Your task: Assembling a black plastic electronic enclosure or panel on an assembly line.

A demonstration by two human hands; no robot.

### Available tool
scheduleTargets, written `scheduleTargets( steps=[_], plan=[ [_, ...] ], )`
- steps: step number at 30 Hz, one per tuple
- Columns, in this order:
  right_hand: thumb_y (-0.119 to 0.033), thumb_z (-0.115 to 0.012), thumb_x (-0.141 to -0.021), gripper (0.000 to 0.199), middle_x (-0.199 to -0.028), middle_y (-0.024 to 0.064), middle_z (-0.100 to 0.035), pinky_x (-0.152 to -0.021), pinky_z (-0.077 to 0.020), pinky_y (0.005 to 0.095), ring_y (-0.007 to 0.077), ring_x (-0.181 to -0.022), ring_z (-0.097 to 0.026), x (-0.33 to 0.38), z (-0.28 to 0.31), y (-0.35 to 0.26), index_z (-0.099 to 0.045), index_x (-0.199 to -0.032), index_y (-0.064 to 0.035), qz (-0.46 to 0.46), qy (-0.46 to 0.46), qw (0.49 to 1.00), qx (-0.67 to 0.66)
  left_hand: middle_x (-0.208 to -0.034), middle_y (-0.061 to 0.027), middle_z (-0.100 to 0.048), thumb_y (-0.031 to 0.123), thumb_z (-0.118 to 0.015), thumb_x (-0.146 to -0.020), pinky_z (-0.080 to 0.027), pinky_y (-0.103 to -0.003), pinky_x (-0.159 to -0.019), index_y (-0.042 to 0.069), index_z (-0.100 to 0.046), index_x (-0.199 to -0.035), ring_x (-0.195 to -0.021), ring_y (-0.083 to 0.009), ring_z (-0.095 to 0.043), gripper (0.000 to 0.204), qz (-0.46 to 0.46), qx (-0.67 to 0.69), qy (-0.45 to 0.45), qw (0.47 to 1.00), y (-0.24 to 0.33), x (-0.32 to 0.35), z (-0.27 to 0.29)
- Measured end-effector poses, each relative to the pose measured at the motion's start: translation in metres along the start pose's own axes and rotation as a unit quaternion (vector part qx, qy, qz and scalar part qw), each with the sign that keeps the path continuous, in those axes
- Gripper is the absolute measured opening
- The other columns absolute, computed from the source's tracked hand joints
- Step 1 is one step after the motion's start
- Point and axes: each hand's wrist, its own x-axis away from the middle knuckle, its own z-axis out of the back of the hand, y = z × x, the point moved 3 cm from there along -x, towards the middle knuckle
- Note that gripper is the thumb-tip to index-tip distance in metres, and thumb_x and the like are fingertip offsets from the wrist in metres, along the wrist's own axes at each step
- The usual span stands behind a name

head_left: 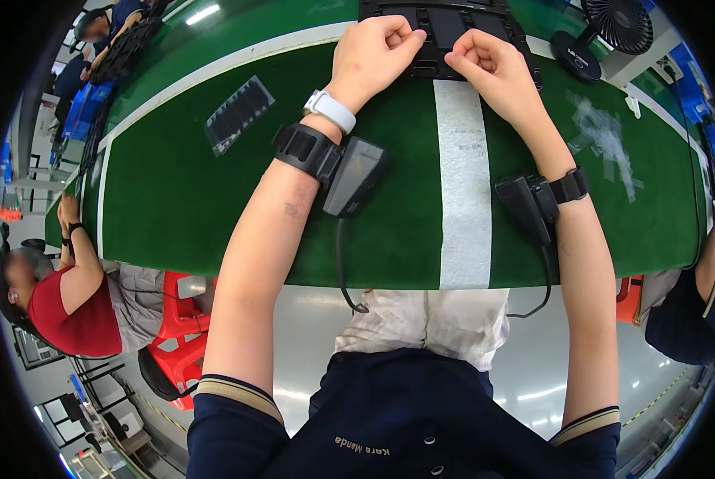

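The green table (pixel 389 255) is the biggest thing here. The black tray (pixel 447 21) is at its far side, by both my hands. A long white strip (pixel 464 191) runs from the tray to the edge near me. A black fan (pixel 615 25) stands to the right of the tray. My left hand (pixel 377 60) and right hand (pixel 497 76) are at the tray's near side, a bit apart. On each, my fingers curl in with the tips together; I can't tell if anything tiny is between them. Clear scraps (pixel 605 140) lie right, a dark sheet (pixel 242 114) left.
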Motion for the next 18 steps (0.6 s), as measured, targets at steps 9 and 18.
scheduleTargets(
  steps=[9,18],
  plan=[
    [-0.016,-0.064,-0.076,0.015,-0.055,-0.0025,-0.049,-0.049,-0.036,0.021,0.0039,-0.052,-0.042,0.0008,0.001,-0.0018,-0.057,-0.076,-0.0026,-0.007,0.0,1.0,-0.001,-0.051,-0.0051,-0.054,0.027,-0.062,-0.077,-0.038,-0.029,-0.046,0.005,-0.058,-0.064,-0.045,-0.0181,-0.051,0.026,0.009,0.01,-0.005,1.0,0.0002,-0.0007,0.0001],
    [-0.016,-0.064,-0.076,0.015,-0.056,-0.0018,-0.05,-0.05,-0.0365,0.0216,0.0047,-0.052,-0.043,0.0013,0.001,-0.002,-0.057,-0.076,-0.0028,-0.013,-0.004,1.0,0.0,-0.049,0.0035,-0.045,0.025,-0.062,-0.081,-0.029,-0.022,-0.046,0.002,-0.056,-0.065,-0.047,-0.0027,-0.036,0.029,-0.001,0.017,-0.004,1.0,0.0009,0.001,-0.001]
  ],
)
